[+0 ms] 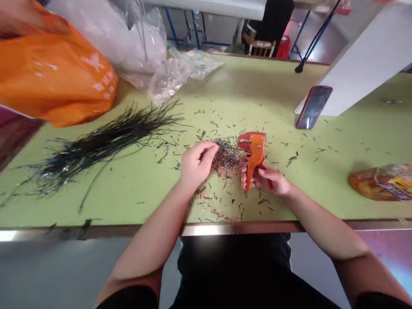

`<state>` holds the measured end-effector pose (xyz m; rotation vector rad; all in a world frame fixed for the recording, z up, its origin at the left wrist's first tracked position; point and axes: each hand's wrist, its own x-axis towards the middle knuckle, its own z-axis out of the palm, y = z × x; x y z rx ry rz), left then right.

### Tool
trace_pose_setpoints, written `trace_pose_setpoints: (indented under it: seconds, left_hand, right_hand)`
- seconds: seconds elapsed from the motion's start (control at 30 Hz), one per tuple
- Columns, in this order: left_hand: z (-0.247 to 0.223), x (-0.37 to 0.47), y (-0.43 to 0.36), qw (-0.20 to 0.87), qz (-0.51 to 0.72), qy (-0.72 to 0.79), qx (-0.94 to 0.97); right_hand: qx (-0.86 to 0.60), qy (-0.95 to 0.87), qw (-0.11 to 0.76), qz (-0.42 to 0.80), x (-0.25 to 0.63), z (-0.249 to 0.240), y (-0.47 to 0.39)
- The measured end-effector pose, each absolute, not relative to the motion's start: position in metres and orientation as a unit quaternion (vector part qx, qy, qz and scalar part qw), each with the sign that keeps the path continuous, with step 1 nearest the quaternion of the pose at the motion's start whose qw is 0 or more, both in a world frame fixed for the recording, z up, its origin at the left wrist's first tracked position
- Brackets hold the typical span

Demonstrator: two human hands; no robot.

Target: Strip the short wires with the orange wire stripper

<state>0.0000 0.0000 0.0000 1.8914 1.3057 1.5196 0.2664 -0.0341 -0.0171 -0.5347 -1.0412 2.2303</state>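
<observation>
My right hand (pixel 265 178) is wrapped around the handles of an orange and red wire stripper (pixel 256 150), its jaws pointing up and to the left. To the left of the tool, my left hand (pixel 198 163) is closed in a pinch; a thin dark wire seems to run from the fingertips toward the jaws, but its end is too small to make out. Between and beneath the hands lies a pile of dark clippings and copper strands (pixel 227 165). A long bundle of black wires (pixel 109 137) with blue ends lies left of my left hand.
A phone (pixel 314 107) leans on a white post (pixel 360 64). At the right lies a colourful packet (pixel 383 182). An orange bag (pixel 58 77), with another person's hand (pixel 28 19) over it, and clear plastic bags (pixel 138 47) are at the upper left. Clippings dot the green table (pixel 144 193).
</observation>
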Motion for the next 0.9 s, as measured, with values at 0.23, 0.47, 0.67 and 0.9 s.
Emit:
trace_pose_setpoints:
  seconds: [0.23,0.47,0.67,0.9]
  left_hand:
    - [0.000,-0.001,0.000,0.177,0.547,0.482,0.660]
    - [-0.002,-0.002,0.003,0.184,0.577,0.491,0.626]
    - [-0.003,-0.003,0.005,0.187,0.572,0.488,0.632]
    - [-0.002,-0.002,0.004,0.186,0.563,0.489,0.640]
  right_hand:
    - [-0.183,-0.376,0.299,0.858,0.270,-0.014,-0.030]
    - [-0.144,-0.372,0.264,0.878,0.272,-0.010,-0.032]
    - [-0.148,-0.358,0.270,0.881,0.270,-0.009,-0.036]
    - [-0.178,-0.369,0.291,0.865,0.273,-0.005,-0.035]
